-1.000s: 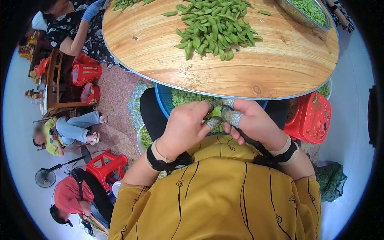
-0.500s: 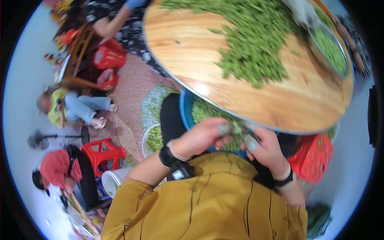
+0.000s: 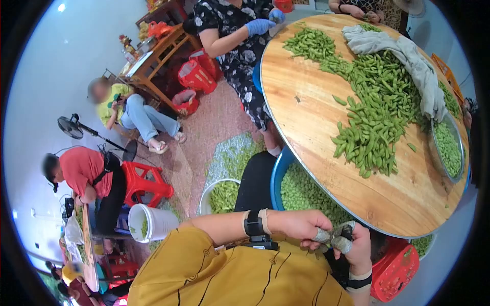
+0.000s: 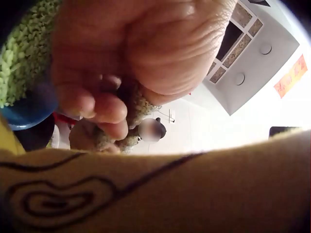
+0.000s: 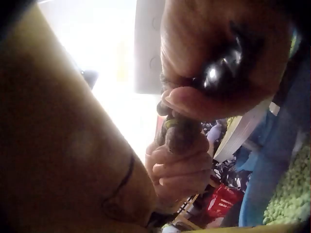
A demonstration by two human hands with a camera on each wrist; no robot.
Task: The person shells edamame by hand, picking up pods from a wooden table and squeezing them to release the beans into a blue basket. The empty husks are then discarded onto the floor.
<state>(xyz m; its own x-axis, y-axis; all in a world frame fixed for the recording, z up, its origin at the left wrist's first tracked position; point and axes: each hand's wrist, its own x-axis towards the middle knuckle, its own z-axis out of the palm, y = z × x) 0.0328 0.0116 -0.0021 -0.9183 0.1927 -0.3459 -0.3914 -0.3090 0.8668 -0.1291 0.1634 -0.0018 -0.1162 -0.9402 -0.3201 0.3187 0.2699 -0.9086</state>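
Before the torso, my left hand (image 3: 303, 224) and right hand (image 3: 361, 247) meet, grey wrappings on several fingertips. A small yellow-green bit of soybean pod (image 5: 171, 123) shows between the wrapped fingertips, pinched by the left hand's curled fingers. The right hand curls round a shiny black object (image 5: 216, 73), its kind hidden by the palm. Just beyond the hands a blue basin (image 3: 277, 178) holds shelled green soybeans (image 3: 309, 191). A heap of soybean pods (image 3: 375, 122) lies on the round wooden table (image 3: 418, 209), whose edge overhangs the basin.
A grey cloth (image 3: 408, 51) and a metal bowl (image 3: 437, 155) of beans are on the table. A person in blue gloves (image 3: 258, 26) sits opposite. To the left stand a white bucket (image 3: 166, 223), a red stool (image 3: 153, 188) and a white tub (image 3: 205, 201) of pods.
The head view has swung left and up, so the table and hands appear farther right and more of the room shows. The hands stay close together at the basin.
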